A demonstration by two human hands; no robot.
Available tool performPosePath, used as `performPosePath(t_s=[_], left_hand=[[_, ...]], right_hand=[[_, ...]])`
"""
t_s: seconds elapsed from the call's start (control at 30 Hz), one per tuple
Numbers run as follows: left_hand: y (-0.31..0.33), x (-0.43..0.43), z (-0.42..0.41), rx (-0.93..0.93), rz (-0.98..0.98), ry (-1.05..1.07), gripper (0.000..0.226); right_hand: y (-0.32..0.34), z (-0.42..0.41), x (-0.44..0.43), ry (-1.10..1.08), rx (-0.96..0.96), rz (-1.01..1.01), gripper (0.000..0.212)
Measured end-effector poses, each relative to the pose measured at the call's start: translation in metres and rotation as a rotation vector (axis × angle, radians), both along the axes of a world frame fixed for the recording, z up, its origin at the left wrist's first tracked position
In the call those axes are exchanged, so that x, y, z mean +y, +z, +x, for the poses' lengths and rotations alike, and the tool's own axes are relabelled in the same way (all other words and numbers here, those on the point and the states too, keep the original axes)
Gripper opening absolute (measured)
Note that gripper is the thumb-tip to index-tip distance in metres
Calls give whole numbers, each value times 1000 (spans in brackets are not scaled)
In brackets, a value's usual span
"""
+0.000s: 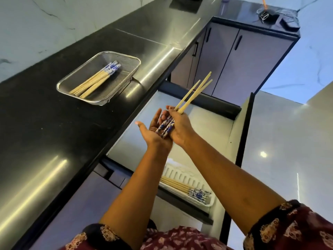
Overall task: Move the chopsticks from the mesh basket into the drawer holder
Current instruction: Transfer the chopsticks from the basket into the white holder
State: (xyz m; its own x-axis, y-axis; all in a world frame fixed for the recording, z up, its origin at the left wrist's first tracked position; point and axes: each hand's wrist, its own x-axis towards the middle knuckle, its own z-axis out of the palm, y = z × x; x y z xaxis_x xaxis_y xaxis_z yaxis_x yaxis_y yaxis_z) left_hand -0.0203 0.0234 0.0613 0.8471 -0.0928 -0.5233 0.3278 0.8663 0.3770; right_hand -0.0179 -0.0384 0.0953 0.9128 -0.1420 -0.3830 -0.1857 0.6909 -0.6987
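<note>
A metal mesh basket (126,60) sits on the black counter and holds several wooden chopsticks with blue-and-white ends (95,80). Over the open drawer, my right hand (180,126) grips a small bunch of chopsticks (193,92), their bare wooden tips pointing up and away. My left hand (153,129) lies palm-up against the bunch's patterned ends, fingers spread. Below my forearms, the white slotted holder (180,175) in the drawer contains several chopsticks (182,186) lying flat.
The black counter (54,132) runs along the left. The open drawer (212,130) has a pale floor and a dark right wall. Grey cabinet doors (234,60) stand beyond it. A black object with cables (266,15) rests on the far counter end.
</note>
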Motion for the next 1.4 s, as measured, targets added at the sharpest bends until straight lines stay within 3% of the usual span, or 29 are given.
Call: performPosePath(t_s=[0.1,0.23,0.43,0.57,0.7,0.87,1.03,1.2,1.4], left_hand=[[-5,-5,-6,26,74,-28,74],[-15,7,-12,5,186,-219,58],[-12,23,-6,-191,592,-607,43],[-10,27,6,-243,478,-538,19],[-13,19,9,-87,469,-347,15],[-19,25,20,79,373,-68,19],[-29,9,15,88,379,-49,15],[-32,1,5,16,314,-90,4],[-32,0,4,5,297,-92,5]], right_hand=[[-6,-9,-3,52,22,-6,24],[-16,-10,-16,139,28,-34,20],[-33,-25,-31,730,127,-386,29],[-31,-24,-41,970,220,-395,18],[-34,-21,-51,955,260,-446,8],[-51,-26,-65,850,339,-493,20],[-66,-29,-76,669,342,-411,19],[-74,-26,-76,305,284,-317,11],[-75,-27,-79,276,260,-268,6]])
